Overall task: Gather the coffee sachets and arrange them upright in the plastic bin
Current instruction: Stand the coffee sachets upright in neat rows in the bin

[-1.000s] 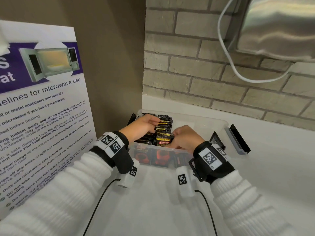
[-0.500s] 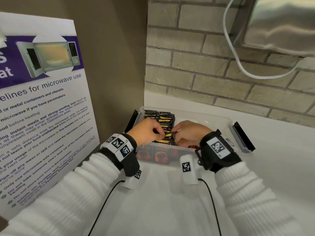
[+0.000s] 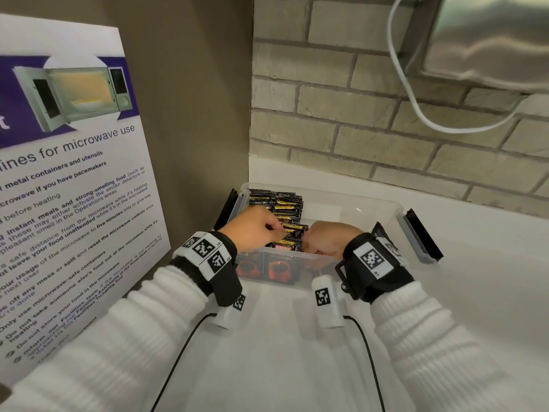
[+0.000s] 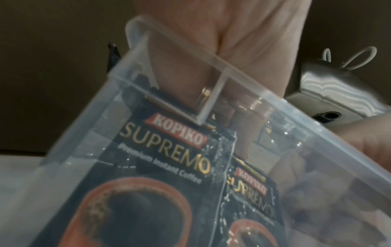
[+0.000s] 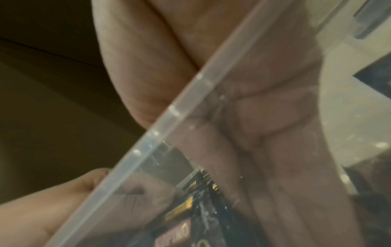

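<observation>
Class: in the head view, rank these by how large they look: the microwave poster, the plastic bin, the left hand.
1. microwave poster, though it stands nearest
2. plastic bin
3. left hand

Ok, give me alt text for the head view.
Both hands, left hand and right hand, reach into a clear bin on a white counter, handling black sachets standing in its left part. A poster stands left.

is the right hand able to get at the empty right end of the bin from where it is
Probably yes. The right hand is already inside the bin, the lid is off, and the sachets fill only the left end, so nothing seems to block a shift to the right.
</observation>
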